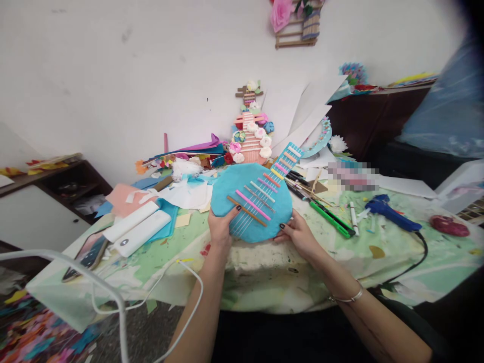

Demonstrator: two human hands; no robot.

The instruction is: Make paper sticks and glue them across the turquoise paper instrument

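Note:
Between both hands I hold up a blue paper craft guitar point(227, 194) with a round body and a short neck pointing to the upper right. White strings run along it, crossed by several coloured sticks. My left hand point(221, 227) grips the lower left edge, thumb on the front near the brown stick. My right hand point(297, 233) closes on the lower right edge, its thumb at the rim. The fingers behind the body are hidden. Behind it, a pink craft guitar point(251, 146) decorated with paper flowers leans against the wall.
Right of my hands lie a green utility knife point(333, 219), a white marker point(354, 218) and a blue glue gun point(393, 212) with a black cord. At the left are a phone point(85, 255), white rolls point(141, 234) and paper scraps. A white cable point(113, 292) crosses the front left.

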